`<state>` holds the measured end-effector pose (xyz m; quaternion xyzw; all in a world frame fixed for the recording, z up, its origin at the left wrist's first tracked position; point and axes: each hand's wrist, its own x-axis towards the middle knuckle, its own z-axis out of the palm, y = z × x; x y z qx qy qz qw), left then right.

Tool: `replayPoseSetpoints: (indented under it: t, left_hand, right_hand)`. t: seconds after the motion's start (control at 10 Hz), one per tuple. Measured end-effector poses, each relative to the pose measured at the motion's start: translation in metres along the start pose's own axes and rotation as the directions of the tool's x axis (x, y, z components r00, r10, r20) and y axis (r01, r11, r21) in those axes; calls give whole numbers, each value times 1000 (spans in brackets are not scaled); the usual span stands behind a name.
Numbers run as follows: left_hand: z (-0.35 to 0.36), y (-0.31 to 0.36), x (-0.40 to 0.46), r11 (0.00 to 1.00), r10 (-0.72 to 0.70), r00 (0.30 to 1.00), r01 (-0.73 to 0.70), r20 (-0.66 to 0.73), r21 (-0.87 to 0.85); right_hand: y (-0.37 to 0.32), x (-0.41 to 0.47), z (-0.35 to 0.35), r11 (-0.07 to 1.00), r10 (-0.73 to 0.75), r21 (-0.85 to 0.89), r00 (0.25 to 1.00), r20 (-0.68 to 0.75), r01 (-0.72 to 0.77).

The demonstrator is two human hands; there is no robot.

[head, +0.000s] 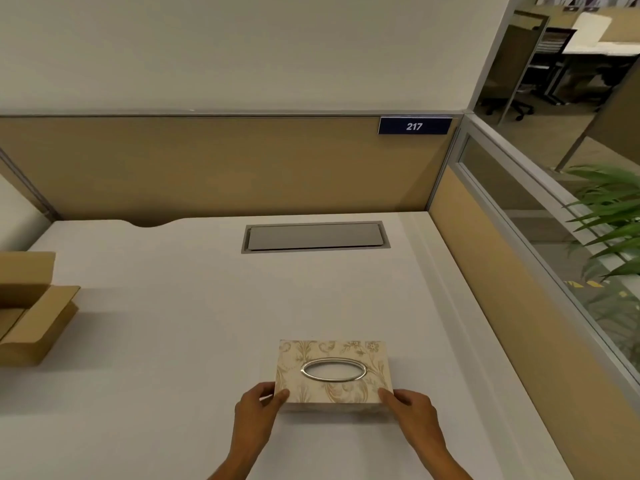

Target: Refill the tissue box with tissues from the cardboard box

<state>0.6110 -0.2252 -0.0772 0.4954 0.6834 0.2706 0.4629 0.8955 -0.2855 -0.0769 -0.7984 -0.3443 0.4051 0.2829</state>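
Tissue box [334, 372] pinched at near corners: left hand [258, 408] and right hand [410, 410] fingers closed on it, box just beyond fingertips on desk [173, 323]. Slot looks empty. Likely opening step; next needs lid off. Cardboard box [33, 317] far left of fingers.

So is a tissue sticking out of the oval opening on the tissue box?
No, the metal-rimmed oval opening on the tissue box shows no tissue poking out, while the left hand and right hand grip its near corners.
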Motion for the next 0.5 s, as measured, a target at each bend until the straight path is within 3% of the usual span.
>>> replayPoseSetpoints:
  t: [0.2, 0.5]
  left_hand:
    - [6, 0, -9, 999, 27, 998, -26, -56, 25]
    - [-2, 8, -8, 991, 35, 999, -39, 34, 127]
  right_hand:
    - [3, -1, 1, 997, -31, 68, 999, 34, 28]
    - [-11, -3, -2, 1000, -27, -9, 997, 74, 28]
